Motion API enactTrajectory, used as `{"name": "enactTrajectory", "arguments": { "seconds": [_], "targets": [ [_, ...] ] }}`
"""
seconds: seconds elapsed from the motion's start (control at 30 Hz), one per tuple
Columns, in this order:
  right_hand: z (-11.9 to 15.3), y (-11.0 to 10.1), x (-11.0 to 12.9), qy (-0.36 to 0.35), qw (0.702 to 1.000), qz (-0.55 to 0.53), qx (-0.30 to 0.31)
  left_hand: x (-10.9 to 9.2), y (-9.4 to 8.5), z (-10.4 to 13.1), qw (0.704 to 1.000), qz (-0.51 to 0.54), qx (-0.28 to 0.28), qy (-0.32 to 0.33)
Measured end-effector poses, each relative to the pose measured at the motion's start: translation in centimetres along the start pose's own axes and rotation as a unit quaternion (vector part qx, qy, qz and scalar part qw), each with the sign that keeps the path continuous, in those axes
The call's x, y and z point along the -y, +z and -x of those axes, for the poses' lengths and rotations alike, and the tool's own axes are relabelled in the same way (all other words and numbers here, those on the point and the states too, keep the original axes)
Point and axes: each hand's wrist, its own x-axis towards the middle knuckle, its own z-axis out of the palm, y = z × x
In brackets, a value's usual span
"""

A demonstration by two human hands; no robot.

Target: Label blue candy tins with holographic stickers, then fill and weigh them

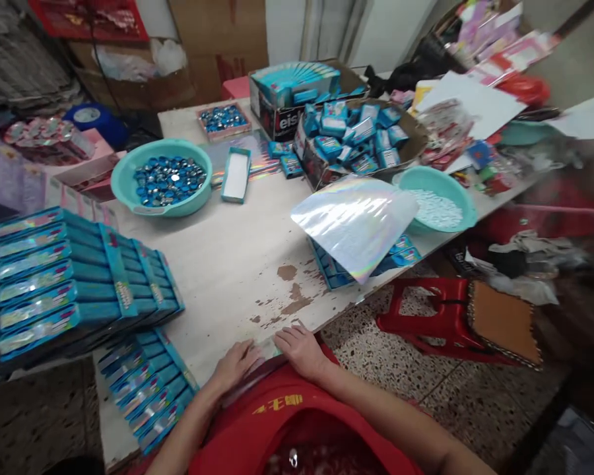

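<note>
My left hand (236, 364) rests at the front edge of the table (222, 264), fingers stretched out, with nothing seen in it. Close beside it, my right hand (301, 349) lies on the same edge with its fingers laid out flat. A pale, see-through strip (266, 348) shows between the two hands; I cannot make out what it is. Ahead of my right hand, a shiny holographic sheet (359, 218) lies over a tray of small blue boxes (334, 267). To the left of my left hand sits a row of blue boxes (151, 389).
Stacked blue cartons (89, 277) stand at left. A turquoise basin (123, 188) holds blue gems; another basin (468, 204) holds small white pieces. Behind are an open blue box (236, 175) and a carton (309, 155) full of small boxes. A red stool (426, 316) stands at right.
</note>
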Motion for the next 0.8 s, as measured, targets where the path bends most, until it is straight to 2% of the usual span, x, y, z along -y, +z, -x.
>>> {"name": "enactTrajectory", "arguments": {
  "seconds": [0.13, 0.23, 0.3, 0.33, 0.37, 0.43, 0.47, 0.53, 0.6, 0.7, 0.77, 0.8],
  "targets": [
    [3.5, -1.7, -3.3, 0.062, 0.989, -0.100, -0.085, -4.7, 0.5, -3.5, 0.996, -0.025, 0.082, 0.016],
    [6.0, -3.1, -5.9, 0.091, 0.977, -0.175, -0.087, -8.9, 1.2, -5.6, 0.986, -0.160, 0.044, 0.029],
    [7.4, -4.3, -7.7, 0.146, 0.950, -0.259, -0.100, -11.2, 1.7, -6.7, 0.964, -0.260, 0.034, 0.043],
    [7.9, -5.1, -8.6, 0.190, 0.919, -0.320, -0.127, -12.1, 2.0, -7.1, 0.954, -0.294, 0.042, 0.048],
    [8.1, -6.1, -9.5, 0.237, 0.875, -0.386, -0.168, -12.7, 2.3, -7.4, 0.945, -0.319, 0.051, 0.051],
    [7.9, -8.5, -11.1, 0.304, 0.762, -0.504, -0.272, -13.5, 2.9, -7.8, 0.934, -0.348, 0.059, 0.045],
    [7.5, -9.8, -11.7, 0.317, 0.709, -0.545, -0.316, -13.6, 3.1, -7.9, 0.931, -0.358, 0.057, 0.040],
    [6.2, -12.4, -12.6, 0.313, 0.637, -0.596, -0.375, -13.6, 3.3, -8.1, 0.926, -0.372, 0.057, 0.038],
    [4.7, -14.5, -13.1, 0.304, 0.599, -0.618, -0.409, -13.5, 3.2, -8.4, 0.920, -0.383, 0.069, 0.049],
    [2.9, -16.1, -13.6, 0.296, 0.571, -0.623, -0.445, -13.5, 2.5, -9.2, 0.925, -0.360, 0.106, 0.067],
    [2.4, -16.1, -13.8, 0.291, 0.566, -0.620, -0.459, -14.2, 1.5, -9.9, 0.953, -0.273, 0.094, 0.089],
    [2.4, -16.0, -13.8, 0.288, 0.566, -0.618, -0.464, -14.9, 0.9, -10.3, 0.973, -0.199, 0.059, 0.100]
  ]
}}
